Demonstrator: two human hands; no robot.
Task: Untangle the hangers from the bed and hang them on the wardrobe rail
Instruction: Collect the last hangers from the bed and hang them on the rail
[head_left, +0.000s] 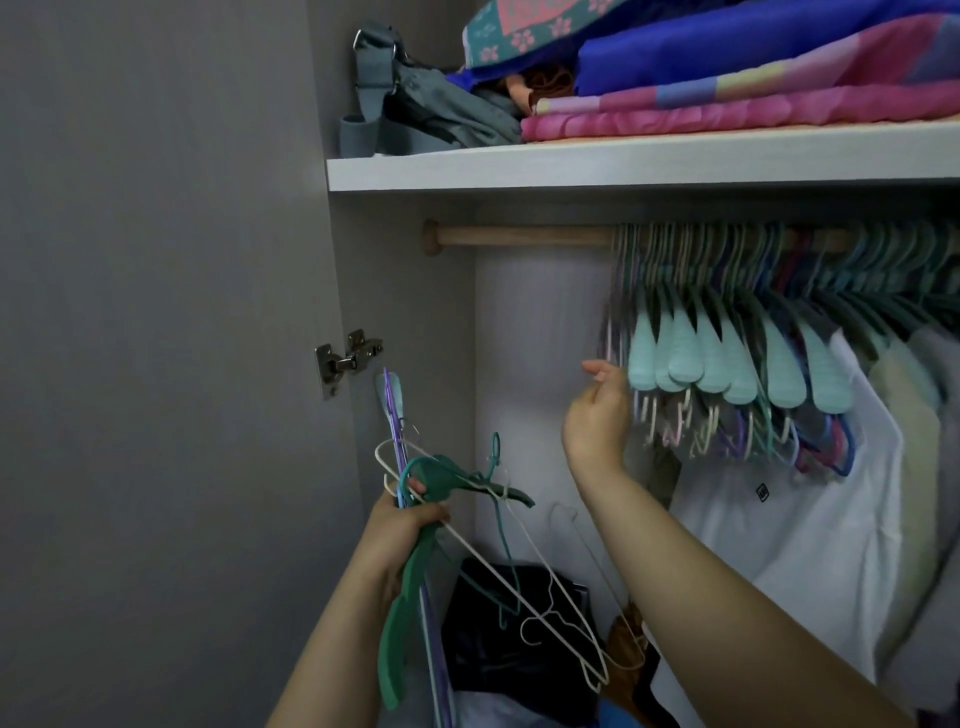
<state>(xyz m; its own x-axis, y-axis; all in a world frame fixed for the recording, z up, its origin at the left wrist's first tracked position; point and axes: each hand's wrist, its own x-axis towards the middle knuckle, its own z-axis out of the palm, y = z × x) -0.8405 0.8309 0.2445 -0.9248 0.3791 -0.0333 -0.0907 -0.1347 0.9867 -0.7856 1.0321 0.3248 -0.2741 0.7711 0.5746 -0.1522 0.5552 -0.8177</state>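
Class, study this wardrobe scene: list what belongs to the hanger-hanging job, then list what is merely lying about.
Part of the job:
- bundle of loose hangers, gripped in the left hand
- wooden rail
- hangers already on the rail
- right hand, reaching to their near end

Just lying about:
- folded bedding and grey bag on the shelf
- white shirt
- dark clothes on the wardrobe floor

Nothing here can be read as far as I can see. The only mark is a small dark square label (762, 491) on the white garment (810, 545) hanging at the lower right of the frame; it is tilted and too small and blurred for me to make out any letters or numbers. The folded fabrics (727, 78) on the shelf at the upper right carry printed flower patterns, not writing.
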